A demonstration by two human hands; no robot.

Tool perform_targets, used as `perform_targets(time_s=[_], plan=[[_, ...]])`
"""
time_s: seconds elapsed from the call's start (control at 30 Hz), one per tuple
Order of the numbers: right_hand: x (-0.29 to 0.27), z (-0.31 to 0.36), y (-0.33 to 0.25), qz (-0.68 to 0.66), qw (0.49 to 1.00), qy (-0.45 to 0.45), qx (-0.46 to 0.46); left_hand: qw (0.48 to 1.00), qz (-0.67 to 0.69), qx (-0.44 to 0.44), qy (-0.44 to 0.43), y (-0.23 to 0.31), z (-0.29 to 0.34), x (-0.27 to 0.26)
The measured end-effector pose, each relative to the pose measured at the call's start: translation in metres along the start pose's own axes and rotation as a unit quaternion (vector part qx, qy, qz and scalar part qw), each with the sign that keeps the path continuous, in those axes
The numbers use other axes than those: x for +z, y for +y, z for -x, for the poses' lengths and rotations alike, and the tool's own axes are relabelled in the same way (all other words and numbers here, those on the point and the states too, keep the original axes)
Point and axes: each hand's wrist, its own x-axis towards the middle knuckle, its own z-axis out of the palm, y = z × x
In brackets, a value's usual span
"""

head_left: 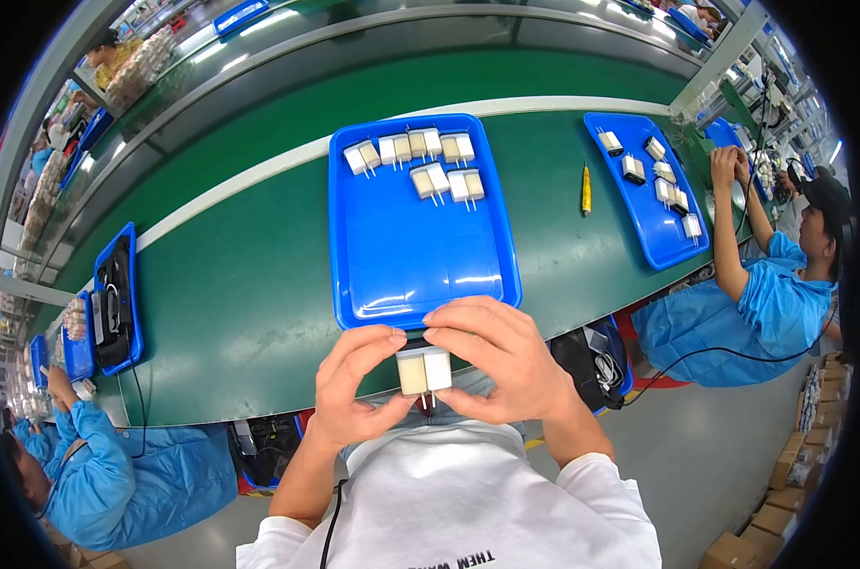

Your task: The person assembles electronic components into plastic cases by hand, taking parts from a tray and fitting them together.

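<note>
Two white plug adapters [424,370] are pressed side by side between this person's hands, right at the near edge of the green worktop [240,303] — actually a bit off it, hanging over the lap. The left hand [354,384] pinches the left block with thumb below and fingers curled over the top; the right hand [501,360] does the same on the right block, fingers wrapped tight. So both grips are narrow and loaded, nothing spare. The pair stands with its long axis pointing away from the body, and what look like metal prongs poke out of the near end toward the shirt — hard to be sure, they're tiny there.

Just beyond the knuckles sits the blue tray [420,256], its near rim almost touching the fingertips. Its near half is bare blue; the finished-looking adapters [416,161] lie in two rows along the far edge, prongs pointing toward the person. So from the grip the tray is dead ahead, neither hand really closer — maybe the right by a hair.

A yellow pen-like tool [586,189] lies on the worktop right of the tray, well apart.
</note>
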Motion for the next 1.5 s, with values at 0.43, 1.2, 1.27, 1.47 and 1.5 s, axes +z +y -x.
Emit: perform_targets(time_s=[0.43, 1.2, 1.27, 1.47, 1.5], plan=[[0.004, -0.004, 0.001, 0.069, 0.998, 0.002, -0.013, 0.997, -0.068, 0.042, 0.024, -0.004, -0.006, 0.003], [0.014, 0.023, 0.020, -0.293, 0.922, 0.088, 0.238, 0.998, 0.001, 0.010, 0.061, -0.020, -0.003, 0.018], [0.024, 0.027, 0.023, -0.341, 0.900, 0.075, 0.262, 0.998, -0.003, 0.016, 0.053, -0.023, -0.005, 0.021], [0.046, 0.032, 0.046, -0.439, 0.808, 0.166, 0.355, 0.994, 0.067, -0.075, 0.044, -0.027, -0.013, 0.032], [0.050, 0.030, 0.047, -0.440, 0.809, 0.167, 0.353, 0.994, 0.032, -0.098, 0.043, -0.025, -0.015, 0.033]])
